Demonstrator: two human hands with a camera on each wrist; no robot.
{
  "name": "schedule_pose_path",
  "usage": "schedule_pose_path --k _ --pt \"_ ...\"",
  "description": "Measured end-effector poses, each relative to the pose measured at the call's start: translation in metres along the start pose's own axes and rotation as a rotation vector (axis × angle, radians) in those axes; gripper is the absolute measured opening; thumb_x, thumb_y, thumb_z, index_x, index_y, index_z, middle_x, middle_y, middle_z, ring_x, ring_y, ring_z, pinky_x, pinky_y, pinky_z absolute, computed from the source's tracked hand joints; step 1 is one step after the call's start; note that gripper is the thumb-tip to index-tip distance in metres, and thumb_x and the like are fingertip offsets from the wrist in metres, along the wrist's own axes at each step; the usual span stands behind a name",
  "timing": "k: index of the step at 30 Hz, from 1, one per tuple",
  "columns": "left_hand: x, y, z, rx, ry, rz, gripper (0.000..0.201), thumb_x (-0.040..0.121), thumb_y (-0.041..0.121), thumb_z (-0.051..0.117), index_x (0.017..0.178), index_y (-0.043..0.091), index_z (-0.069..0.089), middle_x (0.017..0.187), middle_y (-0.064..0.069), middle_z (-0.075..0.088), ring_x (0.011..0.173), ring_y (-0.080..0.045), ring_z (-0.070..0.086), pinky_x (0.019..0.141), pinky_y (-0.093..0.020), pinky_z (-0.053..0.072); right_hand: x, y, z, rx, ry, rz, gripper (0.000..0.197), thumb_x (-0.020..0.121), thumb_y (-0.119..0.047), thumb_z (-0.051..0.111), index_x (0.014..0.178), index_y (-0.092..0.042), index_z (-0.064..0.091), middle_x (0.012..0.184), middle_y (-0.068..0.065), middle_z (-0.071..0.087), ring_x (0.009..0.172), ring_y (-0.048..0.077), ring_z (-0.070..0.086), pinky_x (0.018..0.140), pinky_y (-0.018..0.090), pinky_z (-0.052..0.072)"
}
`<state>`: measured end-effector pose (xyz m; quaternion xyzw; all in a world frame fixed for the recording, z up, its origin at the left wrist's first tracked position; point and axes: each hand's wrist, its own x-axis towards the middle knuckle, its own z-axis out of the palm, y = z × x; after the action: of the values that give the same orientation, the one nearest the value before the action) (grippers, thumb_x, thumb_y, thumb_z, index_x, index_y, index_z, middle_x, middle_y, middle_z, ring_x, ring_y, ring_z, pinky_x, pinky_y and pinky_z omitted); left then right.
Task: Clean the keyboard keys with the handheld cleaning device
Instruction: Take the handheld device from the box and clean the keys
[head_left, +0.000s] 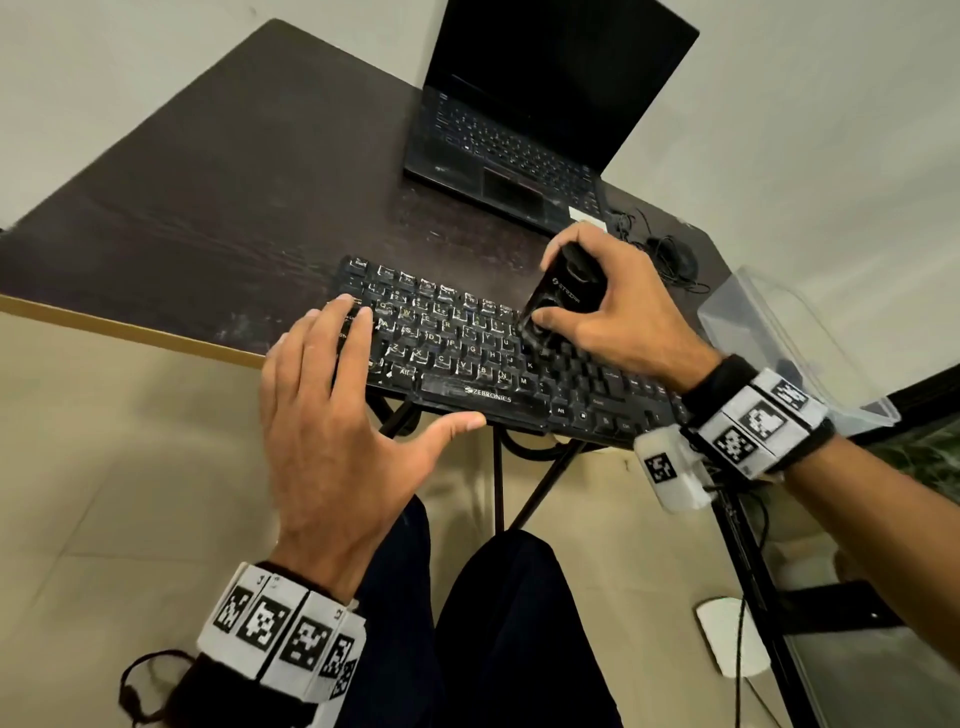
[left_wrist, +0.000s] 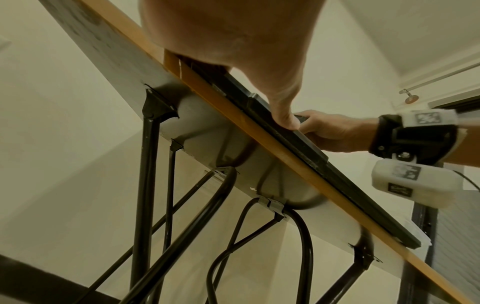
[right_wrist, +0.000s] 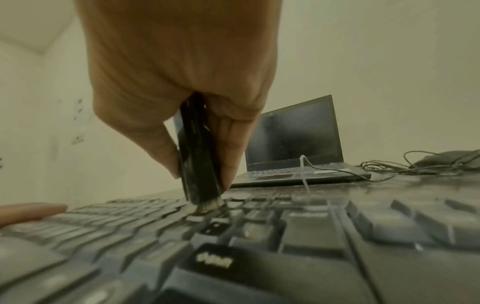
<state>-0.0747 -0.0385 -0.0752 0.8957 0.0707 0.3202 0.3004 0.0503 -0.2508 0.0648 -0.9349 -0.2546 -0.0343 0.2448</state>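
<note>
Pressing its short bristle tip into the middle key rows, slim glossy black plastic handheld cleaning device (right_wrist: 198, 164), tilted, clamped between thumb and curled fingers of right hand (head_left: 608, 306). Sitting under it, flat black plastic keyboard with dusty, smudged keycaps (head_left: 467, 353), laid along the near edge of dark wood-grain bench with pale edging (head_left: 208, 197), front rim slightly overhanging. Bracing the keyboard's left end, left hand (head_left: 337, 431), fingers straight and spread, thumb out at the front rim. Risks, as judged: too much downward force could pop a keycap or splay the bristles; a sideways push could slide the keyboard off the edge if the bracing lifts. Beyond, open matte black laptop (head_left: 530, 104), tangled thin black cables (head_left: 670, 260), clear plastic box (head_left: 769, 312).
</note>
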Motion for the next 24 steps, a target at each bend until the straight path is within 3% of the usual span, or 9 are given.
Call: schedule_pose_path --k 3,5,10,14,19,24 --pt "0.0 -0.001 0.0 -0.003 0.003 0.001 0.118 0.073 0.092 0.064 0.145 -0.001 0.056 0.156 -0.016 0.051 0.147 -0.037 0.045 0.124 -0.053 0.031 0.005 0.001 0.0 -0.008 0.0 -0.004 0.044 0.081 -0.014 0.091 0.113 -0.021 0.061 0.102 -0.012 0.064 0.095 0.011 0.07 0.08 0.036 0.064" --pt "0.0 0.0 0.0 -0.008 -0.006 -0.002 0.119 0.072 0.093 0.063 0.146 0.0 0.055 0.156 -0.015 0.051 0.147 -0.036 0.044 0.125 -0.053 0.031 -0.002 -0.003 0.002 0.033 -0.051 -0.068 0.043 0.081 -0.014 0.091 0.111 -0.021 0.061 0.103 -0.008 0.065 0.095 0.015 0.07 0.079 0.031 0.062" --pt "0.0 0.0 0.0 -0.005 -0.002 0.009 0.117 0.075 0.093 0.061 0.145 -0.001 0.056 0.155 -0.016 0.051 0.146 -0.037 0.046 0.122 -0.056 0.034 0.007 0.004 0.0 -0.029 0.018 -0.003 0.043 0.081 -0.014 0.089 0.112 -0.023 0.061 0.103 -0.009 0.066 0.095 0.016 0.07 0.079 0.045 0.063" --pt "0.001 0.0 0.0 -0.008 -0.01 -0.001 0.118 0.073 0.092 0.063 0.145 -0.001 0.056 0.156 -0.016 0.051 0.147 -0.037 0.045 0.123 -0.055 0.033 0.001 -0.003 0.004 0.033 -0.051 -0.109 0.041 0.081 -0.016 0.089 0.111 -0.021 0.061 0.104 -0.006 0.067 0.095 0.016 0.071 0.08 0.036 0.062" --pt "0.0 0.0 -0.001 -0.001 -0.012 0.002 0.119 0.073 0.092 0.065 0.146 -0.001 0.055 0.156 -0.016 0.051 0.147 -0.036 0.045 0.123 -0.055 0.033 0.009 0.0 0.004 0.002 0.01 -0.018 0.042 0.082 -0.011 0.088 0.112 -0.02 0.06 0.102 -0.006 0.066 0.093 0.018 0.07 0.079 0.046 0.062" --pt "0.001 0.001 -0.001 0.004 -0.026 -0.014 0.118 0.072 0.091 0.063 0.146 -0.001 0.055 0.156 -0.016 0.051 0.148 -0.036 0.044 0.125 -0.053 0.031 0.006 -0.005 0.008 0.021 -0.059 -0.137 0.04 0.081 -0.016 0.088 0.111 -0.02 0.061 0.104 -0.005 0.068 0.095 0.018 0.071 0.082 0.044 0.063"
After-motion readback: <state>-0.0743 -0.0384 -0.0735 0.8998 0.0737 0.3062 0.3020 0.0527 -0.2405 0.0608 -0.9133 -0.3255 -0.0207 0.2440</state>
